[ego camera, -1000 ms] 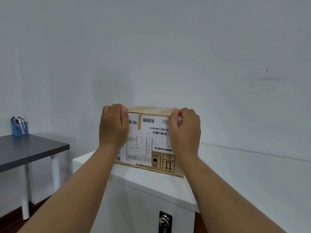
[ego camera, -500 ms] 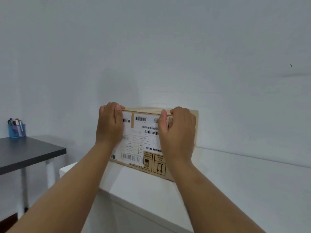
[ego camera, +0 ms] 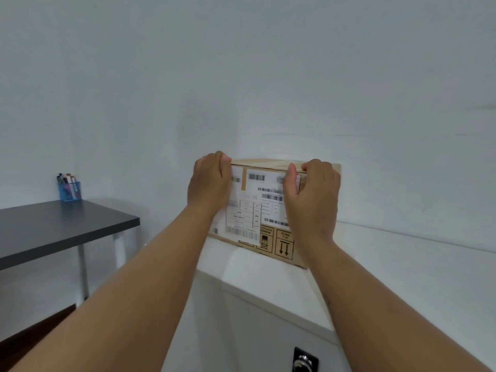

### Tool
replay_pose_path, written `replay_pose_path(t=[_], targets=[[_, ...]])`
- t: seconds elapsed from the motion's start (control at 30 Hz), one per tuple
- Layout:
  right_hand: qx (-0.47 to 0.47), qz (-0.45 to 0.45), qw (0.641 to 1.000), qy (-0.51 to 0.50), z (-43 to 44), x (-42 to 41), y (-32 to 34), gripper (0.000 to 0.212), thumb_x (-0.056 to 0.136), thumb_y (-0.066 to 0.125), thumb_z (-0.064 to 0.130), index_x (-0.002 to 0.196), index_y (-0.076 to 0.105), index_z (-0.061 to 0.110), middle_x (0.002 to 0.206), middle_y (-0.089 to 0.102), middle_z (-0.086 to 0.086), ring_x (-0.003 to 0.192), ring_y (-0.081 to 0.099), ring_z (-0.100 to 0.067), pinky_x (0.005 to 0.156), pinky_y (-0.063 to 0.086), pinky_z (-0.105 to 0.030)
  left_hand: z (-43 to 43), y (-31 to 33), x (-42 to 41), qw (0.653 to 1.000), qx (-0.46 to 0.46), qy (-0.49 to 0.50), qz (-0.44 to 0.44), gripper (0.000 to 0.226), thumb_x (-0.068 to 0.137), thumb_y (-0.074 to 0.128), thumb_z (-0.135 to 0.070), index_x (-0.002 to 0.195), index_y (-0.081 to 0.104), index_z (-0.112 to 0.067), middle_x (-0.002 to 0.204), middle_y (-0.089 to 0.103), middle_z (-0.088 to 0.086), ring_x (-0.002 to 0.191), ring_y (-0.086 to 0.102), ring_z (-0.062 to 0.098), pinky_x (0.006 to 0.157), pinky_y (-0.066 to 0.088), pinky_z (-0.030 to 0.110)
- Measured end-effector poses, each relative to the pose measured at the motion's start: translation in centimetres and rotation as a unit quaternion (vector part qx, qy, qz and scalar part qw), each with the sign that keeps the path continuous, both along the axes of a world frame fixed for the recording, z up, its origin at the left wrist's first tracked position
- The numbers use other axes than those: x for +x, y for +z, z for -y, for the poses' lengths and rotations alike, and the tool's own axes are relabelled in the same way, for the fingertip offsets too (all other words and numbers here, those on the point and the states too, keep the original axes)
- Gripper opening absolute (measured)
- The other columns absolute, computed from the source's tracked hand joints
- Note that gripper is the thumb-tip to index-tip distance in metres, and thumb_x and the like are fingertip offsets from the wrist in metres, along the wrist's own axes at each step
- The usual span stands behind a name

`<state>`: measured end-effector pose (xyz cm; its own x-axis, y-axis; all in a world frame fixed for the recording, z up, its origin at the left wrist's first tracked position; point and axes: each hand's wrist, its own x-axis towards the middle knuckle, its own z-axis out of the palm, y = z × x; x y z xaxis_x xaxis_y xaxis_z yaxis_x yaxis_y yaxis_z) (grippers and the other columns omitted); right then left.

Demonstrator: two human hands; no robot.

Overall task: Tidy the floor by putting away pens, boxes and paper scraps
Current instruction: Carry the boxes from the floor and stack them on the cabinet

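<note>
A brown cardboard box (ego camera: 257,208) with white shipping labels and barcodes stands on top of a white cabinet (ego camera: 402,277), its back close to the wall. My left hand (ego camera: 209,183) grips the box's upper left corner. My right hand (ego camera: 312,200) grips its upper right part, fingers curled over the top edge. Both arms reach forward from the bottom of the view.
A dark grey table (ego camera: 53,226) with white legs stands at the left. On its far corner sits a blue mesh cup (ego camera: 69,190) holding several pens. A lock (ego camera: 304,361) shows on the cabinet front. Dark floor is visible at the lower left.
The box has stayed on the cabinet top with both hands on it; my hands shifted slightly along its top edge. The view has swung back to the left and down.
</note>
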<state>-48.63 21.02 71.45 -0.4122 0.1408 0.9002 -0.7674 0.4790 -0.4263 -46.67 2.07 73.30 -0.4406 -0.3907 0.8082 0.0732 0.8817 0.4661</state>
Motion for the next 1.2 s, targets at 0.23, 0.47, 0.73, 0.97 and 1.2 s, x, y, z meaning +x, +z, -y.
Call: replay_pose_path(t=[0.23,0.47,0.73,0.97,1.2], targets=[[0.116,0.086,0.989,-0.034,-1.4,1.5,0.3,0.039,0.099,0.035,0.051,0.108,0.052,0.017,0.115,0.056,-0.001,0.120,0.050,-0.022,0.067,0.048,-0.035,1.1,-0.4,8.3,0.995,0.020,0.082,0.055,0.041,0.102,0.032,-0.047,0.133,0.048,-0.025,0.137,0.053,0.000,0.121,0.049,0.023,0.094,0.044,0.042],[0.310,0.127,0.935,-0.119,-2.9,5.4,3.9,0.048,0.103,0.030,0.036,0.142,0.043,0.010,0.153,0.041,-0.007,0.150,0.015,-0.030,0.120,0.019,-0.051,3.5,0.0,20.4,0.959,-0.112,0.186,0.184,0.051,0.100,0.039,-0.046,0.144,0.041,-0.021,0.145,0.048,0.002,0.130,0.043,0.025,0.101,0.042,0.042],[0.388,0.075,0.918,0.036,4.9,16.2,5.5,0.050,0.100,0.039,0.034,0.146,0.039,0.016,0.152,0.040,-0.007,0.146,0.024,-0.029,0.117,0.022,-0.048,4.6,4.1,35.0,0.911,-0.135,0.309,0.236,0.049,0.100,0.040,-0.042,0.143,0.040,-0.020,0.143,0.048,0.005,0.127,0.042,0.028,0.096,0.041,0.042],[0.440,0.065,0.871,0.209,11.8,26.8,5.8,0.052,0.099,0.042,0.037,0.148,0.038,0.017,0.149,0.043,-0.007,0.136,0.036,-0.028,0.103,0.039,-0.043,5.7,4.6,48.6,0.866,-0.087,0.424,0.252,0.051,0.099,0.041,-0.043,0.144,0.038,-0.018,0.143,0.047,0.005,0.128,0.042,0.028,0.091,0.043,0.043],[0.487,0.023,0.817,0.309,16.6,36.5,4.6,0.050,0.097,0.043,0.036,0.143,0.042,0.016,0.144,0.046,-0.010,0.129,0.043,-0.031,0.101,0.044,-0.045,4.5,1.9,61.3,0.803,-0.049,0.528,0.272,0.056,0.099,0.039,-0.047,0.145,0.038,-0.017,0.145,0.047,0.008,0.129,0.043,0.031,0.100,0.039,0.045]])
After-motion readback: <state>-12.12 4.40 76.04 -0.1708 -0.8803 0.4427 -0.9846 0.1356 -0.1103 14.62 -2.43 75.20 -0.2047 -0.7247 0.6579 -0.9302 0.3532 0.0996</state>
